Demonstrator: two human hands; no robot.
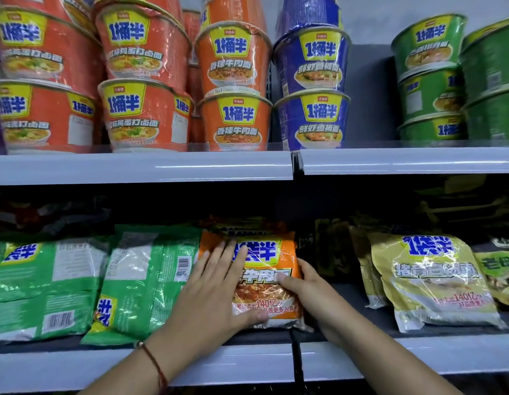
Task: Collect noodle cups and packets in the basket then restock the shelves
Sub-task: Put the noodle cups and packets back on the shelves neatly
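Orange noodle packet point(266, 283) on lower shelf point(233, 363), between hands: left hand point(216, 292) flat on front, right hand point(307, 292) gripping right edge.

Orange cups point(236, 121): "1桶半", "香辣牛肉面" | blue cups point(314, 121): "1桶半", "鲜虾鱼板面" | green cups point(431, 89): "1桶半" | orange packet point(271, 280) at lower shelf's front edge: "牛肉面", "140亿" | yellow packet point(435, 280): "140亿"

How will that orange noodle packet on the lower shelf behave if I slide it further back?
The orange noodle packet probably slides easily: its wrapper is glossy, with glare on the plastic. It looks puffy and soft, so it may crumple at the edges rather than push stiffly. With the left hand flat on top and the right hand gripping its side, it should stay steady.
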